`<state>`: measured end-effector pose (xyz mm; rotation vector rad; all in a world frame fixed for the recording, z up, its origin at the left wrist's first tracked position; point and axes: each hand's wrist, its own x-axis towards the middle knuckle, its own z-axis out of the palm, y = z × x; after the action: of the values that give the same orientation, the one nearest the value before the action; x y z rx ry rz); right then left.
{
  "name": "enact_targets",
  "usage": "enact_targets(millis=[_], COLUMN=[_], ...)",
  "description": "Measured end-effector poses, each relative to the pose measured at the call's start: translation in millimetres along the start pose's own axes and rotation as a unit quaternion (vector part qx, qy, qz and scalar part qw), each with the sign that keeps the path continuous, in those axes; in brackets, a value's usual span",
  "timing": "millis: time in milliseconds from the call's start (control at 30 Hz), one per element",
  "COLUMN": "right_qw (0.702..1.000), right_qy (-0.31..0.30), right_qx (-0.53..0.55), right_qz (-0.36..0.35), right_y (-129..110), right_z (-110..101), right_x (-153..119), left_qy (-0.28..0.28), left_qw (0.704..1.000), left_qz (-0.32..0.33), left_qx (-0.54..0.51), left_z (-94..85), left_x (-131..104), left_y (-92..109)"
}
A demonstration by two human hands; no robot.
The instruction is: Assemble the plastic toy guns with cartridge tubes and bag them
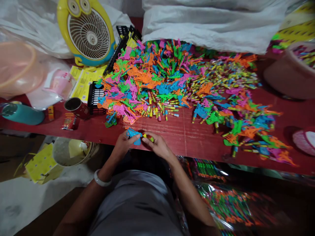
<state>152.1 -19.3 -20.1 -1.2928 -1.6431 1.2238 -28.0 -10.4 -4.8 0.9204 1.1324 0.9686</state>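
Observation:
Near the front edge of the red table, my left hand grips a blue plastic piece between thumb and fingers. Just to its right, my right hand pinches a small yellow and red tube. The two held items are close together; whether they touch is too small to tell. Beyond my hands lies a heap of pink, green, orange and blue plastic pieces, with loose yellow tubes at its near edge.
A yellow fan, a dark cup and a turquoise bottle stand at the left. More tubes and assembled pieces cover the right. A brown tub is at the far right, a bucket below the table's left edge.

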Motion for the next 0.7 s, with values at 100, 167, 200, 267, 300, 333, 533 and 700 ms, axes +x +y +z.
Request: enact_targets(millis=[100, 167, 200, 267, 300, 333, 533, 700], right_qw=[0.999, 0.998, 0.998, 0.997, 0.996, 0.994, 0.966, 0.959], right_qy=[0.026, 0.042, 0.046, 0.049, 0.051, 0.056, 0.07, 0.063], right_qx=[-0.022, -0.044, -0.051, -0.062, -0.072, -0.088, -0.224, -0.26], right_qz=[-0.001, -0.003, -0.005, -0.013, -0.019, -0.028, -0.105, -0.097], right_y=[-1.0, -1.5, -1.5, -1.0, -0.3, 0.6, 11.7, 26.6], right_z=[-0.7, 0.5, 1.3, 2.9, 3.8, 5.0, 25.5, 17.9], right_x=[-0.2, -0.7, -1.0, -1.9, -2.5, -3.4, -16.1, -33.0], left_qy=[-0.008, 0.003, 0.009, 0.016, 0.017, 0.018, 0.053, -0.018], left_qw=[1.0, 0.999, 0.999, 0.999, 0.999, 0.999, 0.996, 0.996], left_qz=[0.008, 0.009, 0.01, 0.009, 0.008, 0.007, -0.002, -0.03], left_qx=[0.02, 0.033, 0.035, 0.035, 0.036, 0.039, 0.069, 0.079], left_z=[2.3, 4.3, 5.1, 5.6, 5.5, 5.1, 7.5, 11.9], left_x=[-1.3, -2.0, -2.2, -2.4, -2.4, -2.2, -1.8, -3.1], left_y=[1.0, 1.1, 1.0, 0.4, 0.0, -0.5, -8.8, -13.6])
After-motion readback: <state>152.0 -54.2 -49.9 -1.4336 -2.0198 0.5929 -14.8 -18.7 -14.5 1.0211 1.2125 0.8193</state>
